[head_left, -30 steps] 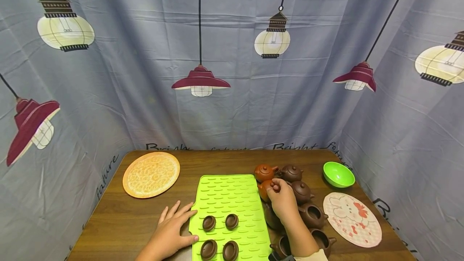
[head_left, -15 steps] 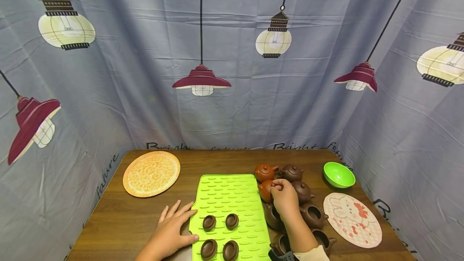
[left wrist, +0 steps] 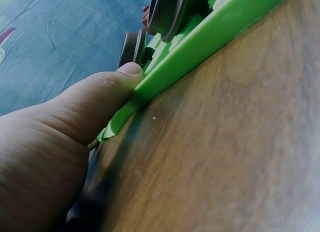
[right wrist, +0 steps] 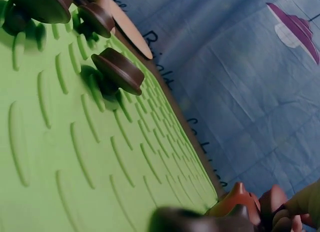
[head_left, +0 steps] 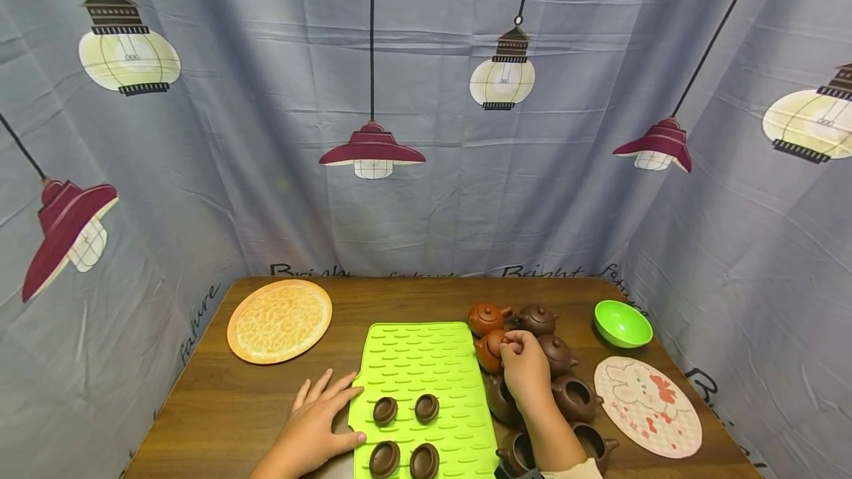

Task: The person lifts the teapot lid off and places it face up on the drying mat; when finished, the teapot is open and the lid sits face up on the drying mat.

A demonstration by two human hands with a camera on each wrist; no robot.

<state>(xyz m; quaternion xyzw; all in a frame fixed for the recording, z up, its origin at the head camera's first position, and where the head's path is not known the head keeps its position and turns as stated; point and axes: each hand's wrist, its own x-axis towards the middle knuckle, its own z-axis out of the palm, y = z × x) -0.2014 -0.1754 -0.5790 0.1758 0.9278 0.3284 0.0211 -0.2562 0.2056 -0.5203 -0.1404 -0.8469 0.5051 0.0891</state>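
My left hand (head_left: 309, 423) lies with spread fingers at the left edge of the lime-green mat (head_left: 419, 353); the thumb (left wrist: 105, 94) touches that edge in the left wrist view. Several dark brown teapot lids (head_left: 384, 411) lie upside down on the mat. At the mat's right side, my right hand (head_left: 524, 368) pinches at the lid of the nearer orange teapot (head_left: 489, 352). In the right wrist view the fingers (right wrist: 306, 199) are at the lower right corner, beside a reddish-brown lid (right wrist: 272, 199). The fingers partly hide its knob.
Another orange teapot (head_left: 488, 318) and lidded dark teapots (head_left: 536, 318) stand behind. Several lidless dark teapots (head_left: 576, 398) stand nearer, partly under the right forearm. A green bowl (head_left: 623, 324) and a rabbit-print placemat (head_left: 648, 405) lie right, a round orange placemat (head_left: 279, 321) far left.
My right hand has shifted very slightly to the right, its fingertips staying at the orange teapot's lid. The left hand and the lids on the mat have not moved.
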